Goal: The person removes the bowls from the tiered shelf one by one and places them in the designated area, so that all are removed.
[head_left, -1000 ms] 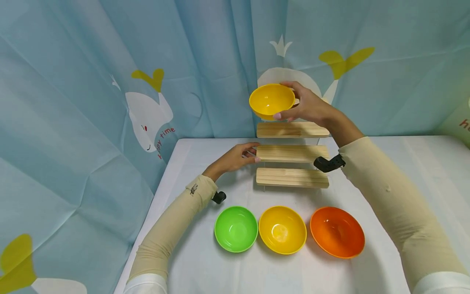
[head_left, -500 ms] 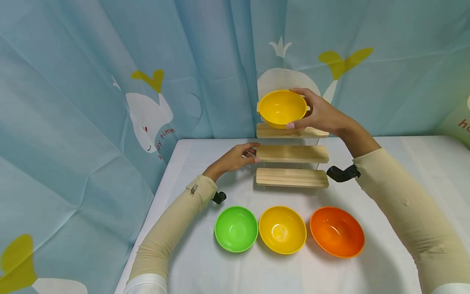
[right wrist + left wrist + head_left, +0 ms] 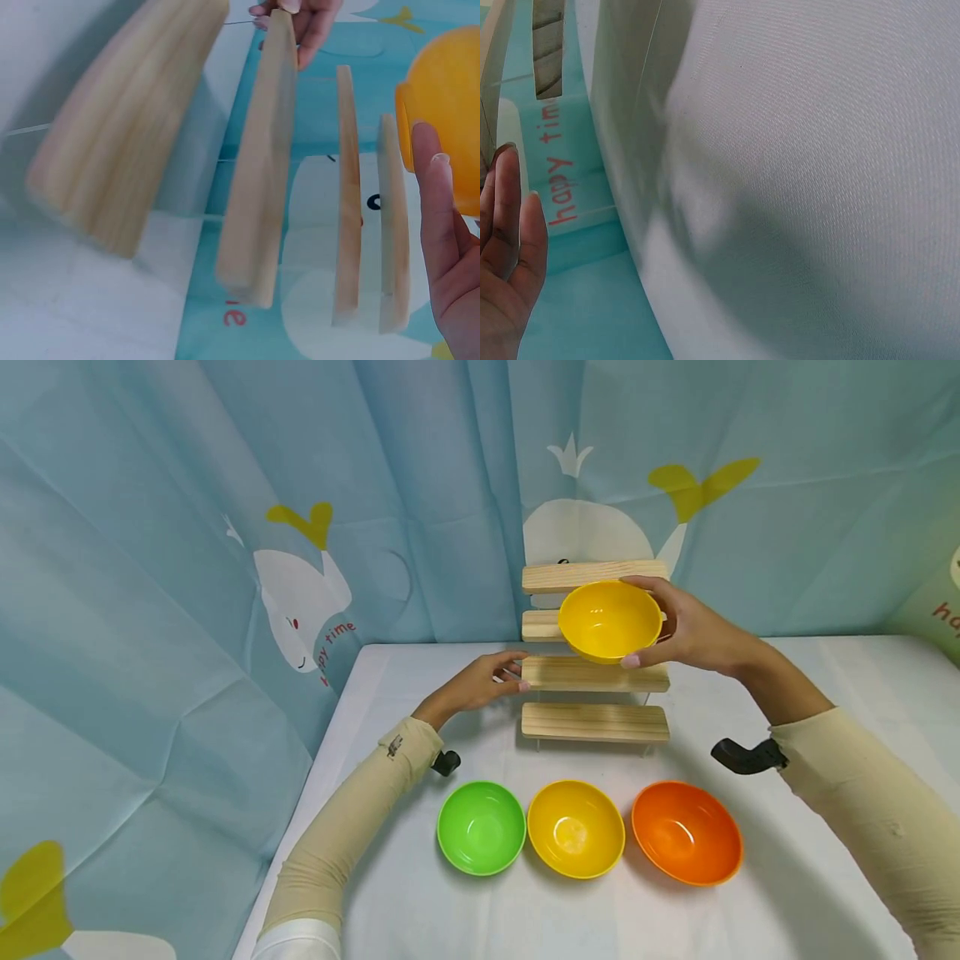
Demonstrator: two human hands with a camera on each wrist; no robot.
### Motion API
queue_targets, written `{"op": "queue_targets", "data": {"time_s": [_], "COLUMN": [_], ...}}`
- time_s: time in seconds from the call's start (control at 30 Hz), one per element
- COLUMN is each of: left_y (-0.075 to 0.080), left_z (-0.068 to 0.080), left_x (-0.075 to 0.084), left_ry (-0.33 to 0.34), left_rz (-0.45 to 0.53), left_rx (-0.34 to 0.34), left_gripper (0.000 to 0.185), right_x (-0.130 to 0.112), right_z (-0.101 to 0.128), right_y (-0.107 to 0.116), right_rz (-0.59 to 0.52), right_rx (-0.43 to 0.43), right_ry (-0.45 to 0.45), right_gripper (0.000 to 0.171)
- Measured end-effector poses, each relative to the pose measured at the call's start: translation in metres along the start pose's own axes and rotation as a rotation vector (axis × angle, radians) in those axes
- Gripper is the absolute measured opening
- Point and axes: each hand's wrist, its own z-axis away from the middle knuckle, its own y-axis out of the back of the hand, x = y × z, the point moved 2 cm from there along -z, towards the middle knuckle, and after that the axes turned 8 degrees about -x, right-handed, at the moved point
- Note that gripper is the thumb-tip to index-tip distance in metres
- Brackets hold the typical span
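**Yellow bowl held in front of the stepped shelf, right hand carrying**

Nearest us on the white tabletop [image 3: 420, 902] sit three bowls in a row: green bowl [image 3: 481, 827], yellow table bowl [image 3: 575, 828], orange bowl [image 3: 686, 832]. Beyond them rises a stepped wooden shelf [image 3: 595, 722]. Our left hand [image 3: 480, 683] rests, fingers relaxed, against the left end of its second step. Farther up, our right hand [image 3: 693, 631] has its grip curled round the right rim of the yellow bowl [image 3: 609, 620], which hangs upright, mouth tipped toward us, before the third step; the right hand is the nearer one.
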Motion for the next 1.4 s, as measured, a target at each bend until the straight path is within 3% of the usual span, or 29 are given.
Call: {"op": "queue_targets", "data": {"time_s": [0.3,0.87,1.4], "left_y": [0.0,0.002,0.001], "left_z": [0.0,0.002,0.001], "left_x": [-0.003,-0.006,-0.005], "left_ry": [0.027,0.007,-0.003], "left_rz": [0.008,0.012,0.019], "left_rx": [-0.016,0.001,-0.005], "left_gripper": [0.061,0.062,0.063], "right_x": [0.008,0.025,0.038], "right_z": [0.034,0.102,0.161], "right_y": [-0.004,-0.011,-0.019], "right_rz": [0.016,0.004,0.138], "right_rx": [0.01,0.029,0.131], "right_ry": [0.014,0.017,-0.098], "right_gripper": [0.1,0.104,0.109]}}
